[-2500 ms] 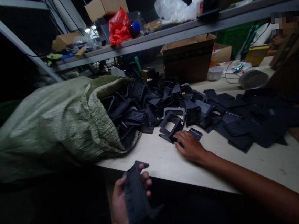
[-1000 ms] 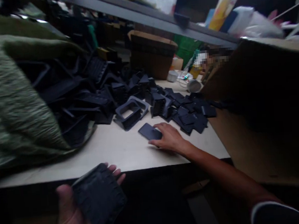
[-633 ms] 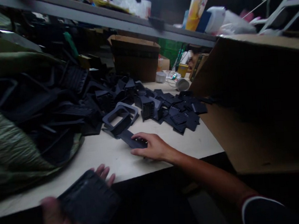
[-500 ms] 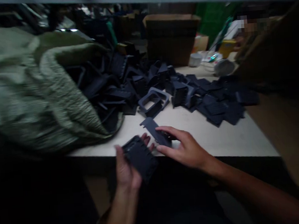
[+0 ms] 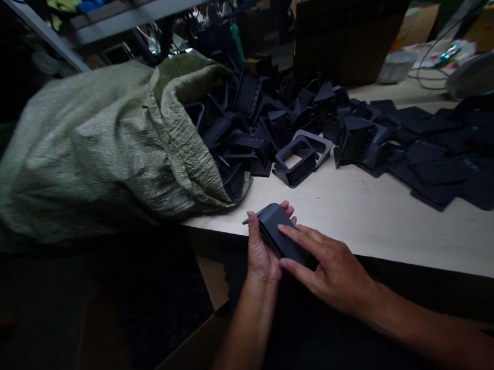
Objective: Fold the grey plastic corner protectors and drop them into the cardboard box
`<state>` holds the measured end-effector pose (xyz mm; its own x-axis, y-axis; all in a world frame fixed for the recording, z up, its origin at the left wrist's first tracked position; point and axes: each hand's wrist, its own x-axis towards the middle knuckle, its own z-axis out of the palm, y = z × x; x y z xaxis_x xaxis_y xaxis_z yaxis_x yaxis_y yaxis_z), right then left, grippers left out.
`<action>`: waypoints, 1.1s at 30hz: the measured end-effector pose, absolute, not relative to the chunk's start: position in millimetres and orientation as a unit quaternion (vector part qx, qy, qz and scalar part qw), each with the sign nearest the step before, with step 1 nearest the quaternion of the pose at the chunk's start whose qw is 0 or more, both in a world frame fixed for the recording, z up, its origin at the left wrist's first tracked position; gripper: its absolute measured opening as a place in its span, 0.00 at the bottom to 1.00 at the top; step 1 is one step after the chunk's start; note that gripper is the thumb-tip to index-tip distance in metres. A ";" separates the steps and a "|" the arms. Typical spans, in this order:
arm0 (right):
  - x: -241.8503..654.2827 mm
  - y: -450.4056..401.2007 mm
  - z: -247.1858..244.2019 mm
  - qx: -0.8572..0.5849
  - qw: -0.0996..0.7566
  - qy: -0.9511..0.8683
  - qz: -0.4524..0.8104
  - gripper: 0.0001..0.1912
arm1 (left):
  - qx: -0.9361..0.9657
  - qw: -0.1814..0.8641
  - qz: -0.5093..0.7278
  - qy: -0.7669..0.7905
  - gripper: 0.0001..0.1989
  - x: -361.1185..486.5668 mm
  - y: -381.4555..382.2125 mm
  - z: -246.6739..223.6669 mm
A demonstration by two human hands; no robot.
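Note:
In front of the table edge, my left hand (image 5: 262,259) is closed around a dark grey plastic part (image 5: 284,238), with the thumb along its near left side. A thin tab juts out past that thumb. My right hand (image 5: 337,264) presses on the same part from the right, thumb and fingers on its smooth face. The part appears to be two pieces laid together; the underside is hidden by my left palm. Beyond my hands, a dark open-framed plastic piece (image 5: 298,175) lies on the pale table (image 5: 342,200).
A green woven sack (image 5: 111,144) lies at the left, its mouth spilling dark plastic pieces. Several flat dark panels (image 5: 437,164) are heaped at the right. Behind stands a cardboard box (image 5: 346,34). Below the table at lower left is an open carton (image 5: 187,346) with dark contents.
My right hand has brought its smooth dark piece onto the ribbed panel in my left hand. Both hands now hold them together. The view has swung left, showing more of the sack and the lower carton.

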<state>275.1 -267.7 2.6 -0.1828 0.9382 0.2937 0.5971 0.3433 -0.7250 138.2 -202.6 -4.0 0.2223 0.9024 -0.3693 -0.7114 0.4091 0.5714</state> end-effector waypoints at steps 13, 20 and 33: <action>272.8 -268.7 11.0 -0.503 0.375 -0.734 0.259 0.32 | 0.172 0.749 0.536 0.351 0.41 132.8 -210.9 4.7; 279.5 -268.5 21.0 -0.497 0.411 -0.717 0.263 0.31 | 0.153 0.763 0.546 0.311 0.40 131.3 -207.4 14.1; 267.9 -271.9 15.2 -0.515 0.360 -0.740 0.242 0.32 | 0.170 0.746 0.549 0.335 0.38 133.8 -212.1 9.1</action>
